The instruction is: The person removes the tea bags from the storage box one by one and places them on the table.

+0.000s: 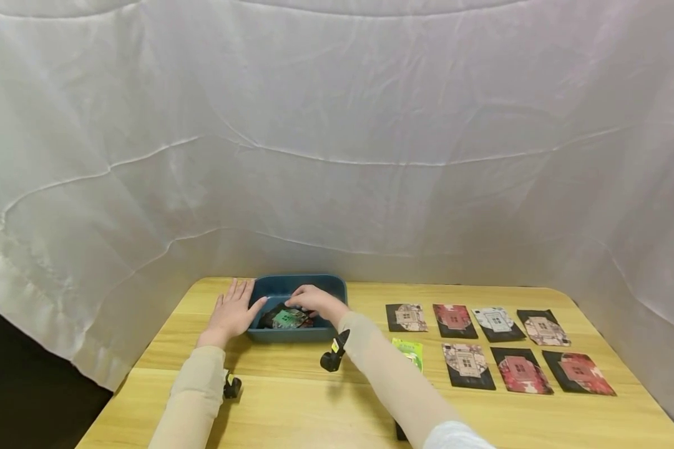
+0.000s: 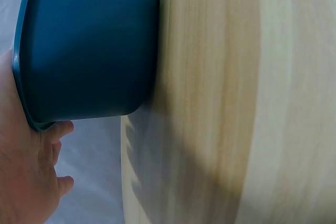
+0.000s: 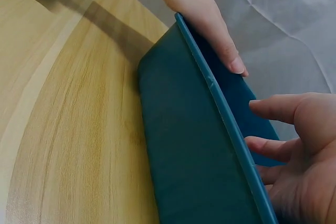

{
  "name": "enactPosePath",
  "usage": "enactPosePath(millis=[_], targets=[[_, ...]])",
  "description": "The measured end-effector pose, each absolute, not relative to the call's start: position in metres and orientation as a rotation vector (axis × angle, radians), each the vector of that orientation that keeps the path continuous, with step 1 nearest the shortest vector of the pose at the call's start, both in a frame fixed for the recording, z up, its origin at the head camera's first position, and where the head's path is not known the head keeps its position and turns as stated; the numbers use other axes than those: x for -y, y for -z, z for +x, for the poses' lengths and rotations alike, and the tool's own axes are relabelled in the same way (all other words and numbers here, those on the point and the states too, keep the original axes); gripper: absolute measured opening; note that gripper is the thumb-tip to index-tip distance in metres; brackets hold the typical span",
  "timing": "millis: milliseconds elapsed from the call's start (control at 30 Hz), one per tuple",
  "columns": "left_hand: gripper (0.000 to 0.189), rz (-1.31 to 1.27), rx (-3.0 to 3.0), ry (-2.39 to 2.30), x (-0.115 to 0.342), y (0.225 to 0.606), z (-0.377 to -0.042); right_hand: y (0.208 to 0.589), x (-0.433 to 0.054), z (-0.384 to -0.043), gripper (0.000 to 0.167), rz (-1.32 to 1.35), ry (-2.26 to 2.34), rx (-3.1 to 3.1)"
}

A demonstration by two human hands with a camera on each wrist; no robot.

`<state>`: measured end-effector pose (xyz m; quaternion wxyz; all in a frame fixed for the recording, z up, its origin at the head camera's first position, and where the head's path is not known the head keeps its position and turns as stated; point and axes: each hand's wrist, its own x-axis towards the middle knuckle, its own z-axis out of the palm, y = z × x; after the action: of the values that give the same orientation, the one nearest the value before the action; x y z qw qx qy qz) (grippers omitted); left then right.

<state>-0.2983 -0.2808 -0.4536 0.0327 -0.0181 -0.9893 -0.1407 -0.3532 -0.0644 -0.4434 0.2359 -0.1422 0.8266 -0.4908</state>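
Note:
A blue plastic bin point(image 1: 294, 335) stands on the table with several dark flat packets inside; the top packet point(image 1: 288, 318) has a green print. My left hand point(image 1: 233, 313) rests over the bin's left rim, fingers spread and straight outside, the thumb reaching over the inside. From the right, my right hand point(image 1: 319, 304) reaches into the bin, fingers down at the packets. In the right wrist view its thumb and index finger stand apart with nothing visible between them, and the bin's wall hides the lower fingers.
Two rows of flat square packets lie at the right of the table point(image 1: 292, 405), among them a red one point(image 1: 455, 320) and a beige one point(image 1: 467, 365). A green-yellow packet point(image 1: 409, 352) is partly hidden behind my right forearm. Grey cloth point(image 1: 337, 187) hangs behind the table.

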Motion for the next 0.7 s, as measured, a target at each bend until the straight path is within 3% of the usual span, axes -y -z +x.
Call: enactPosePath(millis=[700], targets=[[0.076,-0.049,3.024,0.482,0.2807,0.4557,-0.2982,0.4497,0.0647,-0.3584,0.022,-0.426,1.521,-2.217]])
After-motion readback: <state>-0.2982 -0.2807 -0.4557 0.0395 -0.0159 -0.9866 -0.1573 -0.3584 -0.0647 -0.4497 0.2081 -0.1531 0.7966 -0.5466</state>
